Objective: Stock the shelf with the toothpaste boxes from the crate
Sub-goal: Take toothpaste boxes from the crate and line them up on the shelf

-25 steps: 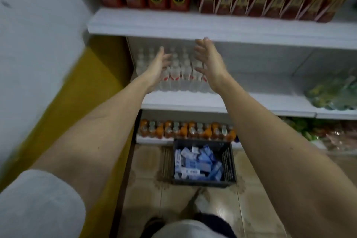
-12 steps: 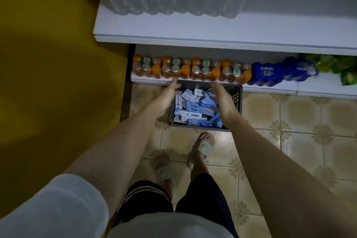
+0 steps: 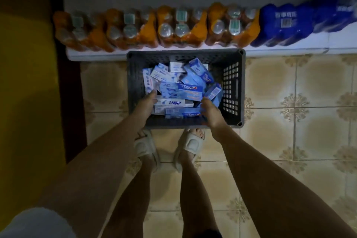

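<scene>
A dark grey plastic crate (image 3: 232, 83) stands on the tiled floor against the bottom shelf (image 3: 96, 55). It holds several blue and white toothpaste boxes (image 3: 181, 88) in a loose heap. Both my hands are down inside the near half of the crate. My left hand (image 3: 145, 105) curls its fingers round the left end of a white box, thumb on top. My right hand (image 3: 210, 113), slightly blurred, curls round the right end of a blue box (image 3: 181, 115) lying near the crate's front wall.
The bottom shelf carries several shrink-wrapped packs of orange bottles (image 3: 179, 27) and blue packs (image 3: 284, 25) to their right. A yellow wall (image 3: 29, 83) with a dark edge runs along the left. My feet in pale slippers (image 3: 190, 143) stand just before the crate.
My hands came down from the upper shelf, hovered over the crate, and have now closed on box ends inside it. My head bent lower, so the crate looks larger.
</scene>
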`<state>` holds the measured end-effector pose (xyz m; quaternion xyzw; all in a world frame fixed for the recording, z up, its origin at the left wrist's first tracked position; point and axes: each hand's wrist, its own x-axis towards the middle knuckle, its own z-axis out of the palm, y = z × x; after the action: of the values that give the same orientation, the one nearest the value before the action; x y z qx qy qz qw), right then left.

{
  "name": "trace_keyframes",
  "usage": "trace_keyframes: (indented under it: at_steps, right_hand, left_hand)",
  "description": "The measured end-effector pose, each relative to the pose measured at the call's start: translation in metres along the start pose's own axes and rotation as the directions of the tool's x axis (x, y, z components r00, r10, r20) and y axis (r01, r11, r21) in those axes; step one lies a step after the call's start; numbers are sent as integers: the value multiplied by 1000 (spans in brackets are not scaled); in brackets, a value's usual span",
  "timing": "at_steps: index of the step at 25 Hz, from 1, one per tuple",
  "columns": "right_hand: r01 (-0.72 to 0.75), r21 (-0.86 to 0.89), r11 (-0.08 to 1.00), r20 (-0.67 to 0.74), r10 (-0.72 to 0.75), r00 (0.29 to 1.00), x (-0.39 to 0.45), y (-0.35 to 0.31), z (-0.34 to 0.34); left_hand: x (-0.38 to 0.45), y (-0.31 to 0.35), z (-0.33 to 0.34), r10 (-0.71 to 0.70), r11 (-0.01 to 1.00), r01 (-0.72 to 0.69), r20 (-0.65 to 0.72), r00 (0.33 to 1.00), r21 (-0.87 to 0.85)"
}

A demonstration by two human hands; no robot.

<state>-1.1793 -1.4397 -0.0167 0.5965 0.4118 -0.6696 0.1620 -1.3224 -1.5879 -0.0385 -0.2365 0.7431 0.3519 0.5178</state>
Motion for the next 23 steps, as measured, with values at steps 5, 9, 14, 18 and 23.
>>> trace_keyframes:
  at_steps: [5, 9, 14, 18, 23]
  right_hand:
    - [20, -53, 998, -52, -23, 998, 126, 22, 10]
    - [63, -78, 995, -128, -72, 989, 180, 33, 17]
    - [124, -46, 991, -217, -131, 967, 202, 49, 22]
    - [121, 41, 992, -220, -109, 969, 193, 47, 29]
    - [150, 269, 951, -224, -90, 971, 153, 18, 46]
  left_hand:
    - [115, -28, 19, 66, 998, -66, -19, 998, 17]
    - [175, -28, 26, 118, 993, -119, -55, 991, -9]
    - [218, -29, 29, 53, 998, -55, -45, 998, -38]
    - [204, -25, 30, 49, 984, -63, -87, 995, -167]
    - [147, -18, 14, -4, 946, -55, -180, 984, -320]
